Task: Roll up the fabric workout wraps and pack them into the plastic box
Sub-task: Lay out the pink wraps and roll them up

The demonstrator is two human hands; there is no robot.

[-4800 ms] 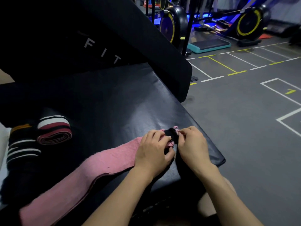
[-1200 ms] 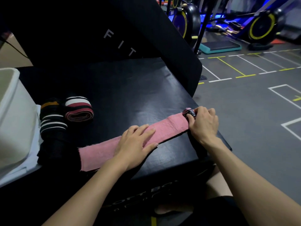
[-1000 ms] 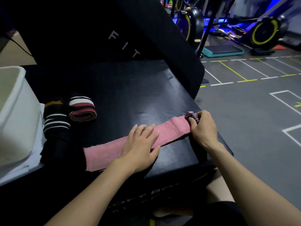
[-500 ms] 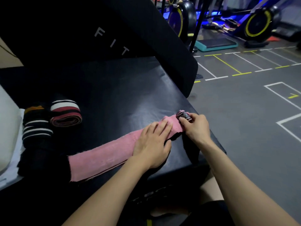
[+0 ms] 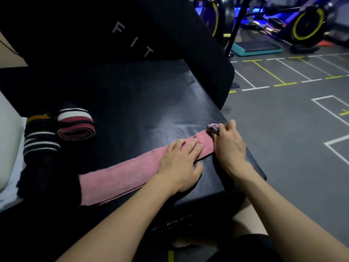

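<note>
Hands: we are pressing the left hand (image 5: 179,163) flat on the pink wrap (image 5: 120,178) lying across the worktop (image 5: 132,103), the right hand (image 5: 229,148) pinching its started roll (image 5: 213,129); next, probably rolling leftward, keeping tension.

You face a black bench (image 5: 132,95); right of it, grey floor (image 5: 283,129) with painted lines, bikes (image 5: 306,25) under blue light beyond
</note>
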